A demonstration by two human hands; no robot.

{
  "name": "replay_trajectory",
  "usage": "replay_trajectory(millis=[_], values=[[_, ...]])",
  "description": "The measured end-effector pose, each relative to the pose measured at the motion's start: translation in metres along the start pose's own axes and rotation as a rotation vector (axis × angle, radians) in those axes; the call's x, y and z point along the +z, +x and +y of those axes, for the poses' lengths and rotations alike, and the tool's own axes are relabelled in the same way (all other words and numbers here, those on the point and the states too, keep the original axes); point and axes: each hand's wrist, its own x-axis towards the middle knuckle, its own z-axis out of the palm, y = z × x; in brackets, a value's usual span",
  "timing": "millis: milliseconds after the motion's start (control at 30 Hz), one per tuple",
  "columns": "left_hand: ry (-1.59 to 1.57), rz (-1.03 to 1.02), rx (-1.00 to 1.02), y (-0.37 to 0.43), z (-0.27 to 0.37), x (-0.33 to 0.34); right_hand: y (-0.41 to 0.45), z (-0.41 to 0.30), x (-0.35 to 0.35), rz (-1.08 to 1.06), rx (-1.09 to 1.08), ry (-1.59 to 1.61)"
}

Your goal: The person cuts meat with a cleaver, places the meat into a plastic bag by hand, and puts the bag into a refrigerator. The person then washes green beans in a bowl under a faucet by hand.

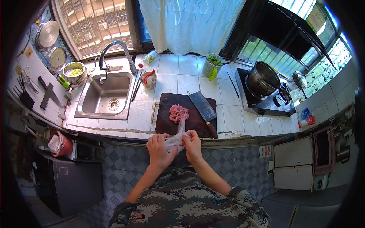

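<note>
A thin clear plastic bag (174, 140) is stretched between my two hands in front of the counter's edge. My left hand (160, 151) grips its left side, and the fingers of my right hand (193, 144) pinch its right side. One twisted end of the bag reaches up to a heap of minced meat (178, 113); I cannot tell whether it touches the meat. The meat lies on a dark wooden cutting board (168, 99). To its right, a cleaver (203, 106) rests slantwise on the board, its wooden handle towards me.
A steel sink (95, 109) is set into the tiled counter at left. Behind the board stand a bowl with a red chilli (148, 79) and a jug of green vegetables (213, 67). A pot (262, 79) sits on the gas stove (251, 107) at right. Knives (47, 94) hang at left.
</note>
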Motion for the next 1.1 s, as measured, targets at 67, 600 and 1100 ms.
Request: replay_trajectory(millis=[67, 600, 1100], values=[[0.003, -0.002, -0.061, 0.001, -0.026, 0.013, -0.007, -0.007, 0.01, -0.145, -0.079, -0.004], [-0.085, 0.242, 0.029, 0.041, -0.037, -0.038, 0.023, -0.01, -0.035, 0.27, -0.545, -0.872], [-0.338, -0.789, -0.278, 0.022, -0.07, 0.037, -0.001, -0.021, 0.022, -0.12, -0.219, -0.077]])
